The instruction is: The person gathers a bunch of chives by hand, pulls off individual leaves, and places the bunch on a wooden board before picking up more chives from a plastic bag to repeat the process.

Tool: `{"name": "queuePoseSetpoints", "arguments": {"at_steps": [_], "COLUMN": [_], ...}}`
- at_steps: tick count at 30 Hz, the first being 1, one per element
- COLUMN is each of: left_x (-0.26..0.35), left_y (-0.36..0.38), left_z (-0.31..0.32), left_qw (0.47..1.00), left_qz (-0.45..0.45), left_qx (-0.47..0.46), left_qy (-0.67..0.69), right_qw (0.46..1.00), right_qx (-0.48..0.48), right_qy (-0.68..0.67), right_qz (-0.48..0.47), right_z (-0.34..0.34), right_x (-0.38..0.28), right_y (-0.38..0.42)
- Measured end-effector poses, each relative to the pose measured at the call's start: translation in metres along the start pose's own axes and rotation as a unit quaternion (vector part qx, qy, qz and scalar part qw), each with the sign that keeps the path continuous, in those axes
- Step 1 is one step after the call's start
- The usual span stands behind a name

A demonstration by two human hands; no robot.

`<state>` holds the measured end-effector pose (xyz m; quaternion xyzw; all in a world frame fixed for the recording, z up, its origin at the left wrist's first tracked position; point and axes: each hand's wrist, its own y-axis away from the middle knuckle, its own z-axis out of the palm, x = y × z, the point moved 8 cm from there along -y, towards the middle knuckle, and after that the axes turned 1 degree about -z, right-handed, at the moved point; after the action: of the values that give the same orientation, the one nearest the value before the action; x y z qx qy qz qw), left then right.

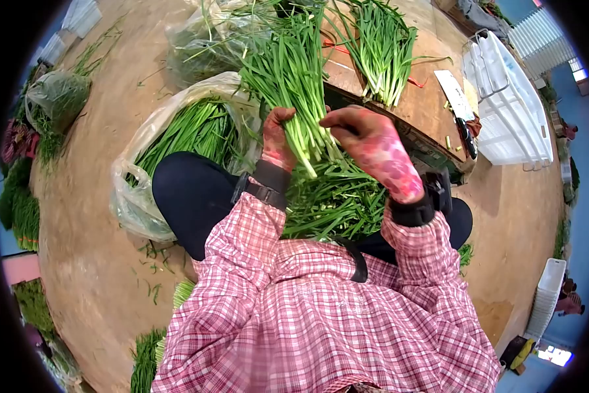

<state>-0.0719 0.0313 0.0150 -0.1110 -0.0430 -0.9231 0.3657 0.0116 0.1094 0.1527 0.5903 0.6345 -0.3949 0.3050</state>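
Observation:
A bunch of garlic chives (285,69) is gripped near its pale stem ends by my left hand (279,137), its green leaves pointing away from me. At the right edge of those stems, my right hand (376,147) has thumb and fingers drawn together in a pinch; whatever is between the fingertips is too small to make out. Loose green trimmings (337,203) are heaped below both hands, between my knees. An open plastic bag (134,196) of long green chives stands by my left knee.
A low wooden board (432,121) ahead right bears another chive bunch (383,49), a cleaver (456,98) and red ties. White plastic crates (507,98) stand beyond it. Another clear bag (206,49) of greens lies ahead left, and a filled bag (58,98) sits farther left.

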Motion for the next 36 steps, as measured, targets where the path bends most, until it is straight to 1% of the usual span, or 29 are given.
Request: {"name": "queuePoseSetpoints", "arguments": {"at_steps": [1,2,3,5,6,8,9,10,11,12,13,14,15,16,17,19,22,25,26,29,30,33,34,35,36], "left_x": [0.003,0.003,0.001,0.000,0.000,-0.003,-0.005,-0.005,-0.005,-0.006,-0.008,-0.005,-0.004,-0.003,-0.011,-0.016,-0.017,-0.014,-0.015,-0.014,-0.017,-0.014,-0.013,-0.011,-0.003], "left_y": [0.000,0.003,0.006,0.004,0.003,0.004,0.005,0.005,0.005,0.005,0.007,0.011,0.014,0.016,0.006,0.007,0.009,0.017,0.020,0.021,0.019,0.013,0.012,0.013,0.014], "left_z": [-0.004,-0.002,-0.001,-0.007,-0.007,-0.010,-0.009,-0.010,-0.010,-0.009,-0.009,-0.012,-0.008,-0.005,-0.026,-0.027,-0.028,-0.024,-0.022,-0.019,-0.022,-0.026,-0.023,-0.020,-0.021], "left_qw": [0.999,0.999,0.999,1.000,1.000,0.999,0.998,0.997,0.995,0.994,0.991,0.980,0.974,0.966,0.979,0.980,0.980,0.965,0.961,0.962,0.959,0.949,0.960,0.968,0.965], "left_qz": [0.026,0.018,0.010,-0.004,-0.010,-0.025,-0.032,-0.031,-0.029,-0.026,-0.022,-0.001,0.004,0.008,-0.018,-0.026,-0.016,-0.014,-0.018,0.011,0.002,0.010,0.000,-0.011,-0.001], "left_qx": [0.023,0.029,0.036,0.024,0.018,0.039,0.049,0.066,0.083,0.100,0.119,0.166,0.169,0.172,0.133,0.141,0.145,0.186,0.208,0.200,0.214,0.176,0.184,0.192,0.200], "left_qy": [-0.026,-0.026,-0.025,-0.017,-0.014,-0.021,-0.026,-0.034,-0.040,-0.045,-0.050,-0.110,-0.151,-0.193,-0.152,-0.137,-0.133,-0.186,-0.183,-0.186,-0.186,-0.261,-0.212,-0.162,-0.168], "right_qw": [0.996,0.991,0.979,0.958,0.950,0.934,0.940,0.977,0.996,0.992,0.984,0.986,0.985,0.987,0.985,0.978,0.980,0.977,0.977,0.979,0.980,0.969,0.951,0.941,0.943], "right_qx": [-0.036,-0.065,-0.093,-0.078,-0.081,-0.086,-0.078,-0.047,-0.015,0.072,0.094,0.063,0.032,0.003,0.059,0.096,0.133,0.121,0.122,0.104,0.104,0.138,0.112,0.105,0.089], "right_qy": [0.063,0.104,0.178,0.257,0.281,0.319,0.304,0.197,0.087,0.093,0.108,0.063,0.017,-0.059,-0.055,0.089,-0.045,0.044,0.072,-0.040,-0.063,-0.145,-0.217,-0.279,-0.283], "right_qz": [-0.059,-0.047,-0.035,-0.100,-0.106,-0.131,-0.135,-0.065,0.006,0.040,0.110,0.140,0.170,0.153,0.154,0.163,0.137,0.170,0.163,0.172,0.156,0.144,0.187,0.160,0.151], "right_z": [0.010,0.020,0.026,0.032,0.035,0.039,0.038,0.027,0.018,0.003,-0.008,-0.001,0.007,0.018,0.017,0.010,0.015,0.007,0.007,0.017,0.018,0.019,0.022,0.018,0.009], "right_x": [-0.008,-0.002,-0.005,-0.012,-0.010,-0.008,-0.005,0.006,0.019,0.023,0.025,0.032,0.043,0.059,0.077,0.079,0.085,0.075,0.076,0.098,0.095,0.086,0.092,0.087,0.080], "right_y": [-0.007,-0.012,-0.012,-0.010,-0.009,-0.008,-0.005,-0.006,-0.006,-0.007,-0.003,-0.002,0.000,0.001,0.004,0.007,0.014,0.005,-0.001,-0.010,-0.011,0.000,0.010,0.022,0.034]}}
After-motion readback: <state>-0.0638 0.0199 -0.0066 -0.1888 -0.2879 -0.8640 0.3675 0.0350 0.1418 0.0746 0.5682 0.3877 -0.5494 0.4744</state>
